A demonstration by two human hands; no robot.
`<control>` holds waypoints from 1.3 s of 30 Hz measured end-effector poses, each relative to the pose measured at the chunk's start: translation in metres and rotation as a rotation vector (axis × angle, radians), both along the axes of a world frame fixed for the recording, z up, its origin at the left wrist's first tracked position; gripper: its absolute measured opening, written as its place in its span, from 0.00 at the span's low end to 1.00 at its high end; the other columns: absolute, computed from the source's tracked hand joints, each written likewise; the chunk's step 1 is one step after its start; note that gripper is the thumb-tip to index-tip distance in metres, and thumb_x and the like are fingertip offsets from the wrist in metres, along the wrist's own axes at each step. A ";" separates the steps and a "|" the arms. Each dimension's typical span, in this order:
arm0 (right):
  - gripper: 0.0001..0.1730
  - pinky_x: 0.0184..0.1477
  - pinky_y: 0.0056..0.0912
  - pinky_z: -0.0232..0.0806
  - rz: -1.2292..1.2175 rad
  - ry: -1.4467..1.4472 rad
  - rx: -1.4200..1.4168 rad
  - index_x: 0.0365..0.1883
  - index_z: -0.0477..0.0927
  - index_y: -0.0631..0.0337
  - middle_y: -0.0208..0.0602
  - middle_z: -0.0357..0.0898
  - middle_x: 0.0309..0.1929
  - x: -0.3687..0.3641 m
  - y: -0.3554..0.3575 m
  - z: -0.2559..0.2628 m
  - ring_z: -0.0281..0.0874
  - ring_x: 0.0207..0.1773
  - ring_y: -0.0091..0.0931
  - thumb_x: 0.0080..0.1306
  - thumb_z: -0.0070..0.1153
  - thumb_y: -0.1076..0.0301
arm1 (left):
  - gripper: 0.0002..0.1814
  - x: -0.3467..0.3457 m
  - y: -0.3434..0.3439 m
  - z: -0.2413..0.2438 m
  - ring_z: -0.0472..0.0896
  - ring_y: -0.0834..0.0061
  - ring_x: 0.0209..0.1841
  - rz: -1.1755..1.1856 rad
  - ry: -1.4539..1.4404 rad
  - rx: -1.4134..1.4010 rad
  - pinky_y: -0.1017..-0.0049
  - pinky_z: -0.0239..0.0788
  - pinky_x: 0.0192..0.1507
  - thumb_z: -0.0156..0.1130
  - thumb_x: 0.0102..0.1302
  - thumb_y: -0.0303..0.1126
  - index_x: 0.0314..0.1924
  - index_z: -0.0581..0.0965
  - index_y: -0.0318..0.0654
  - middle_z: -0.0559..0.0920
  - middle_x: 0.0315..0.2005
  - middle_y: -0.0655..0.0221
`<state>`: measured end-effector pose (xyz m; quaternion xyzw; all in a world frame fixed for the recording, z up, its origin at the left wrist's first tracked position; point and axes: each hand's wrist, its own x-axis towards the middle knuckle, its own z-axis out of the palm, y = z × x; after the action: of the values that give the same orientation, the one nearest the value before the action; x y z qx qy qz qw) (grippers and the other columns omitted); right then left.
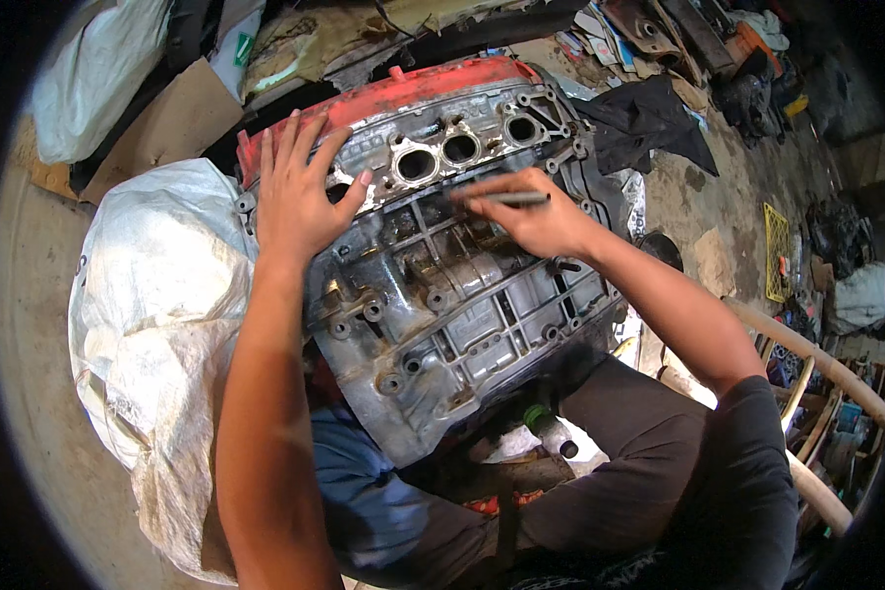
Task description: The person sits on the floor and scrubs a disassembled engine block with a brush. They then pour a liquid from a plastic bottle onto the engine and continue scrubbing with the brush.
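An engine (479, 302) lies before me, its grey aluminium block tilted towards my lap. My left hand (299, 188) rests with spread fingers on the cylinder head (365, 151), fingertips reaching the red valve cover (428, 85). Pale gasket residue surrounds the oval ports (460, 150) in the head's side. My right hand (538, 214) grips a slim, grey rod-like tool (520, 198). Its working end is blurred, close to the joint between head and block, so I cannot tell its exact kind. Dark, wet-looking grime covers the block's upper part below that joint.
A white woven sack (162, 295) sits left of the engine beside cardboard (166, 133). Black cloth (645, 122) lies at the upper right. Wooden poles (811, 354) and a yellow plastic crate (776, 253) are further right. A green-banded bottle (549, 430) is between my legs.
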<state>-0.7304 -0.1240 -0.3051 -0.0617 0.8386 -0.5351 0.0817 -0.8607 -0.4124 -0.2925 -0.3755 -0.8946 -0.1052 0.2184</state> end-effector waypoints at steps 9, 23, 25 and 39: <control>0.15 0.55 0.34 0.79 -0.106 -0.208 -0.091 0.51 0.92 0.58 0.44 0.92 0.45 -0.008 0.009 -0.006 0.90 0.45 0.32 0.74 0.61 0.62 | 0.30 -0.001 0.001 -0.001 0.64 0.49 0.79 0.001 0.013 -0.010 0.45 0.46 0.82 0.66 0.69 0.50 0.68 0.79 0.50 0.76 0.71 0.58; 0.14 0.52 0.28 0.77 -0.139 -0.074 0.062 0.48 0.92 0.61 0.44 0.93 0.42 0.008 -0.010 0.010 0.88 0.46 0.25 0.72 0.63 0.64 | 0.30 0.003 0.001 -0.001 0.64 0.49 0.79 0.013 0.000 -0.011 0.46 0.46 0.83 0.66 0.69 0.49 0.68 0.79 0.47 0.76 0.71 0.58; 0.14 0.56 0.29 0.77 -0.138 -0.099 0.039 0.50 0.92 0.62 0.44 0.93 0.46 0.006 -0.011 0.012 0.89 0.49 0.25 0.73 0.63 0.65 | 0.30 0.000 -0.001 -0.001 0.65 0.49 0.79 0.012 0.007 -0.013 0.46 0.46 0.82 0.66 0.69 0.49 0.68 0.79 0.47 0.76 0.71 0.58; 0.12 0.58 0.35 0.74 -0.037 0.039 0.178 0.51 0.91 0.57 0.45 0.91 0.47 0.003 0.011 0.003 0.85 0.52 0.32 0.74 0.62 0.68 | 0.29 0.000 0.000 -0.002 0.65 0.51 0.79 0.000 0.025 0.002 0.47 0.46 0.83 0.67 0.68 0.49 0.66 0.80 0.47 0.76 0.70 0.59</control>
<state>-0.7273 -0.1135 -0.3019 -0.0489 0.8851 -0.4588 0.0605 -0.8608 -0.4122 -0.2945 -0.3767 -0.8916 -0.1017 0.2299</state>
